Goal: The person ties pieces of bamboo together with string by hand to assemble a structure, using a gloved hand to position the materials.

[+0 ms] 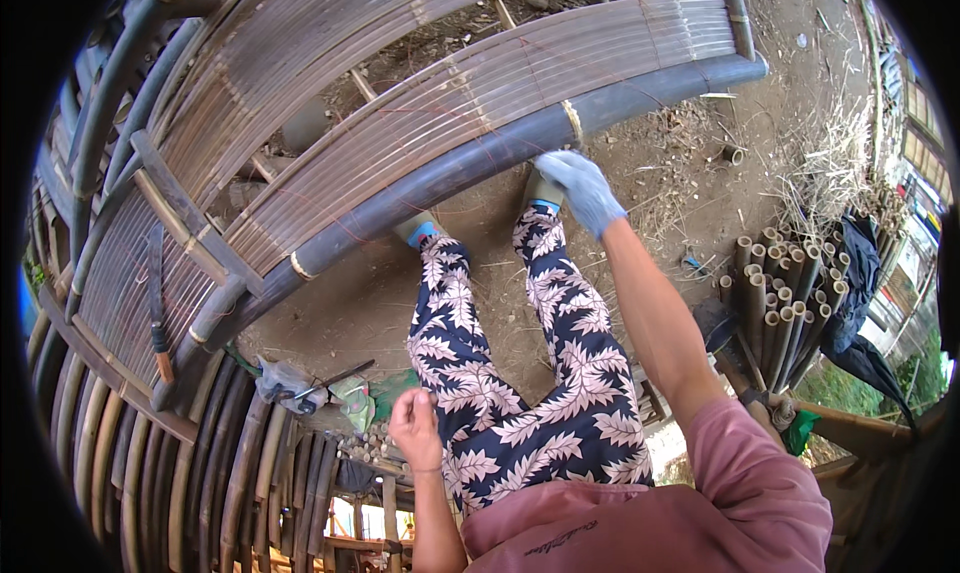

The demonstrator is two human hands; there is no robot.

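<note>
My right hand (585,190), in a pale blue-grey work glove, reaches to the front edge of a bamboo bench. Its fingers are drawn together against the thick dark bamboo pole (420,188), just below a light binding (573,123) wound round it. What they pinch, if anything, is hidden. My bare left hand (415,428) is raised beside my left thigh, fingers curled in and thumb on top. I cannot make out whether anything is in it. Behind the pole runs a seat of narrow bamboo slats (400,123), with thin reddish cords (530,63) trailing over it.
A long-bladed knife with a wooden handle (160,338) lies on the slats at left. Cut bamboo tubes (785,293) stand bundled at right, near shavings (825,168). Plastic bags (290,383) and a dark blade-like tool (340,373) are near bamboo poles (200,463) at lower left.
</note>
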